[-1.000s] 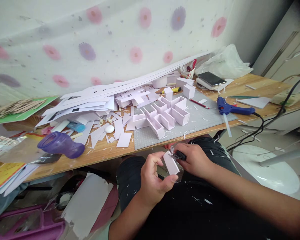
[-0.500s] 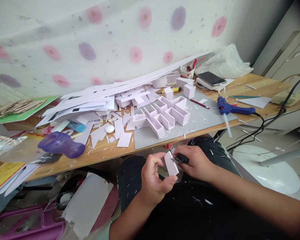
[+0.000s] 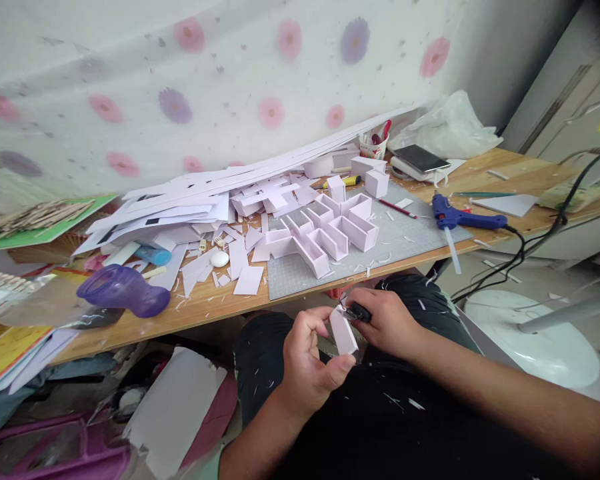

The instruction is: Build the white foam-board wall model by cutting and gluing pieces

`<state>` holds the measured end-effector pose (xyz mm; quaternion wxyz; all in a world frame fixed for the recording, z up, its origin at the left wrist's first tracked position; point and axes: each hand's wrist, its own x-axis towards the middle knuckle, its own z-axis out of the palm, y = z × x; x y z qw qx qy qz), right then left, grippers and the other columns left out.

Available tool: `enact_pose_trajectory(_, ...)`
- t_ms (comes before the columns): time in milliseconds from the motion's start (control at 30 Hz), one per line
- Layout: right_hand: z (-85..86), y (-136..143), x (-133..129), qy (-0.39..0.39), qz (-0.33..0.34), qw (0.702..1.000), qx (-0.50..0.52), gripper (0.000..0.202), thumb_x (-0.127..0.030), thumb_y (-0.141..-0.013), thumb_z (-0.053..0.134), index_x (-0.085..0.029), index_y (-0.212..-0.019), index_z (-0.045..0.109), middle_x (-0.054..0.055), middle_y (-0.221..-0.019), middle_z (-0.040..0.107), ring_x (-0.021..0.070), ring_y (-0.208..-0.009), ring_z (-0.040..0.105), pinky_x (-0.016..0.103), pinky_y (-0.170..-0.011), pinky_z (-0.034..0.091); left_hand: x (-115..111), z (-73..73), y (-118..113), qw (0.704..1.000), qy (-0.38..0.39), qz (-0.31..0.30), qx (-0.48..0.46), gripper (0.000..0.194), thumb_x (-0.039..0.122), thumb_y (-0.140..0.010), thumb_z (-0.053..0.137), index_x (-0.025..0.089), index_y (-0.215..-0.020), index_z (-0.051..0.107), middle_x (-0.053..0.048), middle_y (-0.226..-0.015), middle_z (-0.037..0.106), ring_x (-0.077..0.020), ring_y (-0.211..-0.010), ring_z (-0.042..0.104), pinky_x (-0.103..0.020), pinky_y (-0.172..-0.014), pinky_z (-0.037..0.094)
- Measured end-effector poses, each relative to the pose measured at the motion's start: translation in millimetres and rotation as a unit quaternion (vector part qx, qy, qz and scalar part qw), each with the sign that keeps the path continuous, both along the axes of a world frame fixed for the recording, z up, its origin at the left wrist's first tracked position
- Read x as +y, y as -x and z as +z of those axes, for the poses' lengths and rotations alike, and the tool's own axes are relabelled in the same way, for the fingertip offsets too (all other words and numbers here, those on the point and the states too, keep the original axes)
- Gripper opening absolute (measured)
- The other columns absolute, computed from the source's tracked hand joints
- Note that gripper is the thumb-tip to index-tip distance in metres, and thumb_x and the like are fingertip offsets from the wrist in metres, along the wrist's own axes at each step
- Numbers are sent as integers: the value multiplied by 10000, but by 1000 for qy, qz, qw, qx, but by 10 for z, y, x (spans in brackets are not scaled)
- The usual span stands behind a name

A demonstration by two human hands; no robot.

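Above my lap, my left hand (image 3: 313, 357) grips a small white foam board piece (image 3: 343, 331) by its ends, between thumb and fingers. My right hand (image 3: 387, 320) is closed around a black-handled utility knife (image 3: 359, 311). The knife's tip is at the upper end of the board piece; the blade itself is hard to make out. Beyond my hands, a white foam board model (image 3: 325, 233) with several open-topped compartments rests on a grey cutting mat (image 3: 400, 240).
A blue glue gun (image 3: 465, 217) lies at the mat's right edge, its cord running right. White sheets (image 3: 180, 207) and offcuts (image 3: 237, 257) cover the table's left and back. A purple container (image 3: 125, 290) lies at the left front. A yellow cutter (image 3: 350, 181) lies behind the model.
The knife has shifted from the middle of the board piece's edge up to its upper end. My left hand keeps its hold, and the view has moved very slightly.
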<state>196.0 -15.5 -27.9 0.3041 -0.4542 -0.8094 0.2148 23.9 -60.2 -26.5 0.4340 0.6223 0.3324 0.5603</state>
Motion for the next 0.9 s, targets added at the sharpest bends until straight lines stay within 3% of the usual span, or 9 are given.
enact_pose_trajectory(267, -93, 2, 81, 45, -33, 998, -10, 106, -236, -827, 547, -216, -862, 646, 49, -833, 715, 205, -783, 659, 266, -691, 458, -32, 18, 12, 1000, -11, -26, 6, 369, 388, -709, 743, 233, -871, 449, -54, -1051, 608, -206, -951, 583, -360, -859, 427)
enact_pose_trajectory(400, -122, 4, 87, 79, -38, 995, 47, 170, -324, -862, 535, -209, -806, 649, 37, -756, 699, 188, -718, 635, 267, -668, 453, -9, 32, 2, 990, 77, -37, -114, 288, 410, -777, 676, 227, -913, 501, -48, -1033, 634, -190, -948, 604, -350, -884, 438)
enact_pose_trajectory(533, -82, 10, 72, 113, -18, 984, 138, 188, -334, -852, 544, -186, -766, 621, 34, -739, 667, 176, -701, 592, 286, -689, 450, 32, 84, -34, 935, 219, -75, -269, 293, 487, -868, 512, 214, -972, 520, -79, -887, 707, -201, -843, 646, -362, -815, 479)
enact_pose_trajectory(633, -17, 7, 55, 168, 17, 958, 233, 189, -343, -838, 567, -171, -774, 611, 28, -740, 631, 160, -693, 556, 285, -677, 446, 73, 123, -59, 902, 294, -75, -306, 364, 501, -881, 471, 159, -947, 574, -110, -819, 719, -203, -756, 660, -353, -764, 499)
enact_pose_trajectory(733, 43, 7, 45, 266, 50, 901, 337, 224, -384, -822, 602, -161, -827, 620, 0, -700, 583, 114, -575, 496, 244, -545, 413, 121, 129, -82, 890, 343, -76, -290, 491, 528, -886, 437, 81, -907, 640, -136, -783, 718, -197, -693, 664, -325, -715, 508)
enact_pose_trajectory(833, 72, 15, 59, 311, 55, 865, 389, 229, -377, -777, 670, -155, -790, 615, -29, -627, 540, 85, -516, 452, 216, -486, 363, 163, 124, -100, 894, 369, -73, -245, 560, 560, -883, 404, 60, -902, 654, -146, -766, 720, -206, -647, 669, -331, -678, 514)
enact_pose_trajectory(900, 74, 13, 82, 325, 45, 854, 404, 231, -363, -756, 698, -154, -744, 601, -41, -574, 521, 78, -491, 441, 211, -474, 343, 191, 138, -101, 916, 352, -47, -185, 529, 571, -875, 413, 92, -906, 637, -133, -762, 724, -219, -621, 671, -341, -641, 513)
